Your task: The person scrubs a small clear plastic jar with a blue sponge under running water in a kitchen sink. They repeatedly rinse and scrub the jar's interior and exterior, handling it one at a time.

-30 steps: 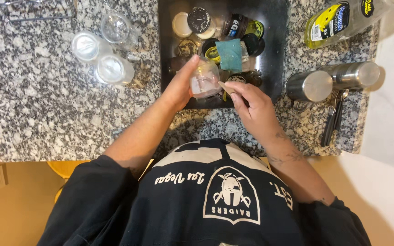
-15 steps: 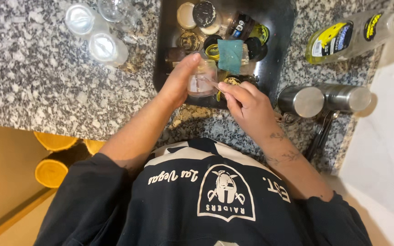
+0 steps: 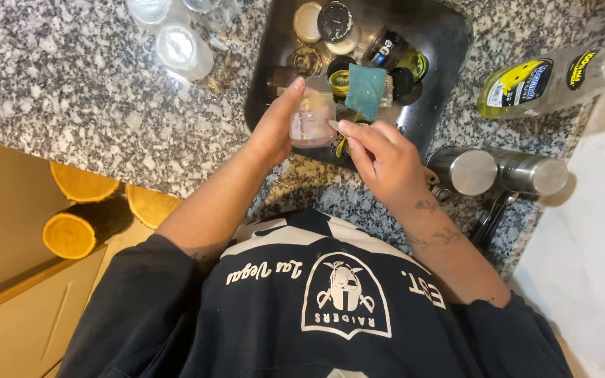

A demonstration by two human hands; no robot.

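My left hand (image 3: 274,126) grips a small clear glass jar (image 3: 311,120) over the near edge of the dark sink (image 3: 269,70). My right hand (image 3: 385,157) pinches a thin metal utensil (image 3: 335,127) whose tip touches the jar's side. Just beyond the jar, a teal sponge (image 3: 366,89) lies in the sink among several small jars and round lids. Part of the jar is hidden by my left palm.
Upturned clear glasses (image 3: 182,49) stand on the speckled granite counter (image 3: 71,91) left of the sink. A yellow dish-soap bottle (image 3: 547,80) lies at the right. Two steel cylinders (image 3: 498,171) stand near my right wrist. Cut log rounds (image 3: 82,224) lie on the floor at the left.
The view has drifted, so the counter edge and log rounds now show at the left. Both hands stay on the jar and utensil at the sink's near edge.
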